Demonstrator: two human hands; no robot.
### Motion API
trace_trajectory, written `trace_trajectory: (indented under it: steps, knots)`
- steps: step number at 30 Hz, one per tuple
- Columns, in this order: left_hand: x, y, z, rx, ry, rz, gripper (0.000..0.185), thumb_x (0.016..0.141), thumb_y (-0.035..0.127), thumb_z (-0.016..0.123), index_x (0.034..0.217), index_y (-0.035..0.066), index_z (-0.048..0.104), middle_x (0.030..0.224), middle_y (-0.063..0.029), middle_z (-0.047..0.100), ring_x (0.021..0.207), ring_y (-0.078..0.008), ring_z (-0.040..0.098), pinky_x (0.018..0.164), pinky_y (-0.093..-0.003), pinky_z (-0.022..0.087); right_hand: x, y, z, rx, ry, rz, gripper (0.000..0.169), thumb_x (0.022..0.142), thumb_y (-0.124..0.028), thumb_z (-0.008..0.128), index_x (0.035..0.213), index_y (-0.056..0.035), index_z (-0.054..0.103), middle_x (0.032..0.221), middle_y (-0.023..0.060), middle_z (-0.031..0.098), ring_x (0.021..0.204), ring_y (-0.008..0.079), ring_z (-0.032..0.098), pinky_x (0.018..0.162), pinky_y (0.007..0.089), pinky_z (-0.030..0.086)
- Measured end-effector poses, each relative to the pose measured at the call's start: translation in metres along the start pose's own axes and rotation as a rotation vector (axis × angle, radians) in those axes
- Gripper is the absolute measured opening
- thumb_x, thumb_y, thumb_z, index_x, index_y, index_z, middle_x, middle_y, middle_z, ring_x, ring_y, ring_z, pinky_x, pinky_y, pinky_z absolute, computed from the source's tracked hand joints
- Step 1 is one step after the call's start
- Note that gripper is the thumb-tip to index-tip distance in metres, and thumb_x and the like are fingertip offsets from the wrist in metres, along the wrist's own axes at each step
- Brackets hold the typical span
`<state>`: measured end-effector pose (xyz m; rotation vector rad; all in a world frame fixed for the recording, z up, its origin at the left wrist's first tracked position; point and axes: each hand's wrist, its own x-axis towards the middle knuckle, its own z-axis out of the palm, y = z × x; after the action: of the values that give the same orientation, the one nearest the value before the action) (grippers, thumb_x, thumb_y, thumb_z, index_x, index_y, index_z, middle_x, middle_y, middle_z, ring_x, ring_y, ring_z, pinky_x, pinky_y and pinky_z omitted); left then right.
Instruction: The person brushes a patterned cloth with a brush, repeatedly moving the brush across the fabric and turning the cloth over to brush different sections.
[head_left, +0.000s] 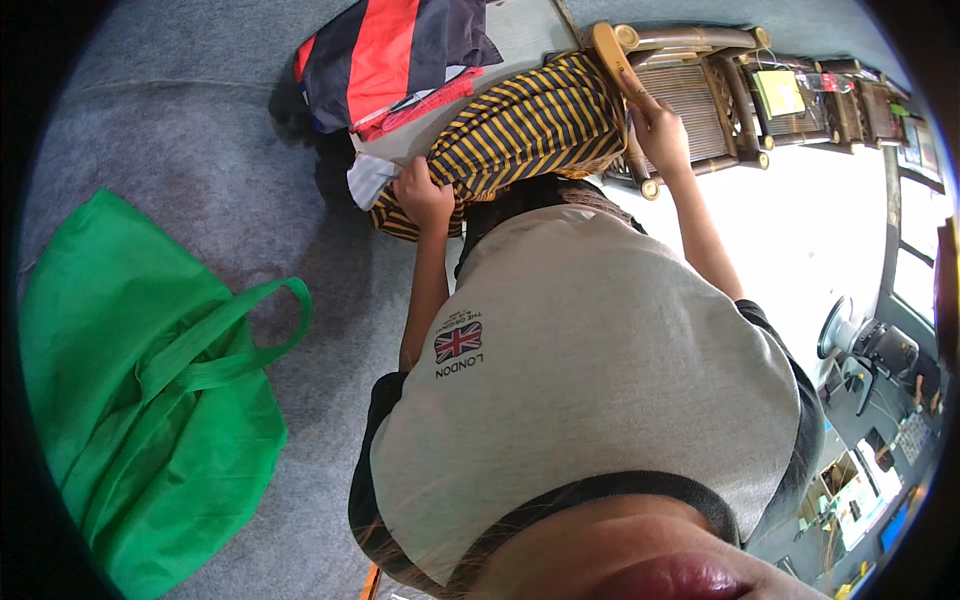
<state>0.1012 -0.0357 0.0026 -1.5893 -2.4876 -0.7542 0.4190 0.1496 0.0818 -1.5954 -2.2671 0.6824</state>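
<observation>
Black-and-yellow striped fabric (525, 127) lies bunched before me on a pale surface. My left hand (424, 193) grips its lower left part, near a folded white cloth (369, 180). In my right hand (660, 133) is a light wooden hanger (611, 56), held near one end; one rounded end points up beside the fabric's right edge. Whether the rest of the hanger lies inside the fabric cannot be seen. Above the striped fabric is a dark garment with red bands (382, 60), with a red patterned cloth (424, 105) partly under it.
A green fabric bag (165, 375) with handles lies on the grey carpet-like surface (150, 142) at left. Bamboo furniture (682, 97) stands close to my right hand, with a yellow-green paper (780, 91) farther off. At far right are a fan (844, 330) and a cluttered desk (862, 495).
</observation>
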Motion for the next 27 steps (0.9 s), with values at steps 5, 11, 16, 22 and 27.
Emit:
trace_trajectory:
  steps: [5,11,16,22,27]
  knots:
    - [0.002,0.001,0.000,-0.002,0.021,0.015,0.031,0.061,0.011,0.068,0.085,0.005,0.049,0.081,-0.0145,0.057,0.083,-0.0381,0.055,0.073,-0.0472,0.040,-0.008,-0.036,0.018,0.184,-0.053,-0.326,0.039,0.092,-0.022,0.059,0.130,-0.0294,0.056,0.090,0.0151,0.064,0.079,0.0339,0.064,0.071,0.0421,0.053]
    - [0.004,0.004,-0.004,-0.029,-0.017,0.016,0.032,0.061,0.012,0.068,0.085,0.005,0.049,0.081,-0.0145,0.056,0.083,-0.0379,0.055,0.073,-0.0470,0.040,-0.031,-0.057,0.019,0.209,-0.338,-0.433,0.030,0.089,-0.016,0.062,0.119,-0.0151,0.063,0.090,0.0126,0.066,0.077,0.0344,0.064,0.072,0.0418,0.050]
    - [-0.001,0.000,0.001,-0.001,0.009,0.016,0.033,0.060,0.012,0.069,0.085,0.005,0.048,0.080,-0.0142,0.056,0.082,-0.0379,0.055,0.072,-0.0469,0.040,-0.006,-0.005,-0.008,0.039,-0.073,-0.073,0.046,0.092,-0.019,0.060,0.136,-0.0255,0.051,0.097,0.0182,0.068,0.085,0.0314,0.069,0.071,0.0411,0.054]
    - [0.000,0.001,-0.001,-0.002,0.003,0.014,0.034,0.060,0.012,0.071,0.087,0.005,0.051,0.082,-0.0150,0.059,0.083,-0.0378,0.057,0.073,-0.0466,0.041,0.006,-0.013,-0.011,0.190,0.013,-0.200,0.039,0.092,-0.019,0.060,0.130,-0.0268,0.056,0.091,0.0153,0.067,0.076,0.0285,0.068,0.068,0.0388,0.054]
    - [0.001,0.000,0.000,0.004,0.005,0.024,0.036,0.059,0.011,0.071,0.088,0.004,0.051,0.083,-0.0148,0.059,0.084,-0.0378,0.056,0.074,-0.0467,0.041,-0.018,-0.057,0.022,0.314,-0.321,-0.576,0.037,0.088,-0.018,0.064,0.124,-0.0280,0.062,0.086,0.0116,0.065,0.080,0.0310,0.065,0.071,0.0403,0.052]
